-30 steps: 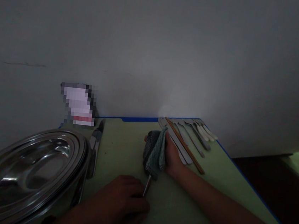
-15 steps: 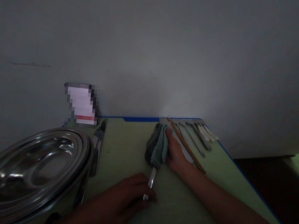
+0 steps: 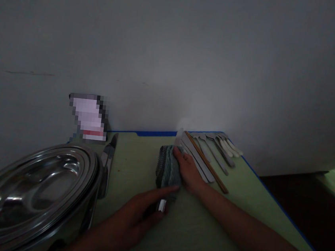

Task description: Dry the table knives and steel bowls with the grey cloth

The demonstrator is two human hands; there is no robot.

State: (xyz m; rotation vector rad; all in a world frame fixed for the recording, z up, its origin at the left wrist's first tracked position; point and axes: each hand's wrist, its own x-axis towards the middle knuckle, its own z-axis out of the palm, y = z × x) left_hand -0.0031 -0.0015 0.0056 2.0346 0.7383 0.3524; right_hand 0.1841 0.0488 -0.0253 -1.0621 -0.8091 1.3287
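Note:
A folded grey-green cloth (image 3: 170,169) is wrapped round a metal utensil, with my right hand (image 3: 189,169) closed on it from the right. The utensil's shiny handle end (image 3: 162,205) pokes out below the cloth; the rest is covered, so its kind does not show. My left hand (image 3: 138,214) grips that handle end, its index finger reaching along the cloth's lower edge. Just beyond my right hand lies a pair of brown chopsticks (image 3: 207,163), beside flat metal pieces of cutlery (image 3: 202,165).
Stacked oval steel dishes (image 3: 37,191) fill the table's left side. Knives (image 3: 107,167) lie along their right edge. A phone-like device with a blurred screen (image 3: 87,115) leans on the wall (image 3: 162,61). Several spoons (image 3: 218,155) and white-handled utensils (image 3: 228,146) lie at the back right.
My right hand and the cloth have slid down the handle towards my left hand, leaving less metal exposed. My left index finger has stretched out over the cloth's lower edge.

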